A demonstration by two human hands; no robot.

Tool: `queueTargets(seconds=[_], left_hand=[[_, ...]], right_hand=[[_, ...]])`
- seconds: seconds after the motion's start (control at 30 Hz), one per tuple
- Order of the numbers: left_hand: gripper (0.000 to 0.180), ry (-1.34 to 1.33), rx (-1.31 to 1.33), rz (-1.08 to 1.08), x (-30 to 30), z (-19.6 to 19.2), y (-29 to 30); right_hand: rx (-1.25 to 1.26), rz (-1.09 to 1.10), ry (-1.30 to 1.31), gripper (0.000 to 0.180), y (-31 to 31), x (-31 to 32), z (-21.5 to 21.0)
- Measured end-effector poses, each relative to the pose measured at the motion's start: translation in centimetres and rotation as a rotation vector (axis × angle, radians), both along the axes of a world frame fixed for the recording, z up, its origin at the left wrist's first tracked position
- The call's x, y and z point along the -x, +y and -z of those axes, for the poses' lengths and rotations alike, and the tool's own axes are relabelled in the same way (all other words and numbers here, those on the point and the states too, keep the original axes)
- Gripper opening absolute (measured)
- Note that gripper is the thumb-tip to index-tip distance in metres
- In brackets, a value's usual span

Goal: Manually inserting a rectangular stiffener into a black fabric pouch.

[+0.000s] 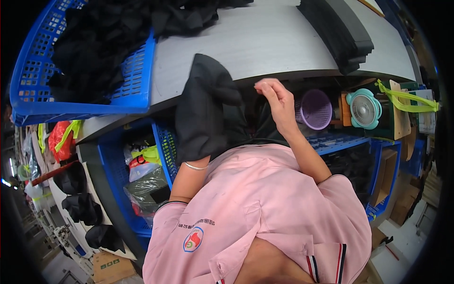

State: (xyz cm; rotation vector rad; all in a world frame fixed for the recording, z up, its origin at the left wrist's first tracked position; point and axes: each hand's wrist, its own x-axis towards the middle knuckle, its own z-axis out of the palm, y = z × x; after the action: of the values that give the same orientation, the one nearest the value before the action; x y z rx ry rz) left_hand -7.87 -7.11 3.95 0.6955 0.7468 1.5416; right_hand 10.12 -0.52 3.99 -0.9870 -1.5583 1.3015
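Observation:
A black fabric piece [205,111] is pulled over my left hand like a sleeve and reaches down to my wrist, where a thin silver bracelet [195,166] shows. That hand itself is hidden inside the fabric. My right hand [276,102] is raised beside it at the grey table's [265,45] front edge, fingers curled, pinching the fabric's right side. My pink shirt fills the lower middle.
A blue basket [137,80] heaped with black fabric sits on the table at left. A stack of black foam pieces [345,33] lies at the back right. Under the table are a purple basket [316,110], a small teal fan [364,109] and blue crates [165,146].

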Motion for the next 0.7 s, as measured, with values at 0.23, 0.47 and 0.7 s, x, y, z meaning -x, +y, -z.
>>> queueTargets(seconds=[0.23, 0.47, 0.7], left_hand=[[0.051, 0.195, -0.041, 0.18, 2.5, 3.0, -3.2], [0.051, 0.404, -0.087, 0.335, 2.0, 6.1, -3.1], [0.047, 0.445, -0.095, 0.224, 0.5, 4.2, -2.5]], right_hand=[[0.384, -0.476, 0.288, 0.015, 0.4, 0.2, -4.7], [0.351, -0.302, 0.382, 0.019, 4.9, 0.1, -6.8], [-0.008, 0.159, 0.124, 0.024, 4.7, -2.4, -5.5]])
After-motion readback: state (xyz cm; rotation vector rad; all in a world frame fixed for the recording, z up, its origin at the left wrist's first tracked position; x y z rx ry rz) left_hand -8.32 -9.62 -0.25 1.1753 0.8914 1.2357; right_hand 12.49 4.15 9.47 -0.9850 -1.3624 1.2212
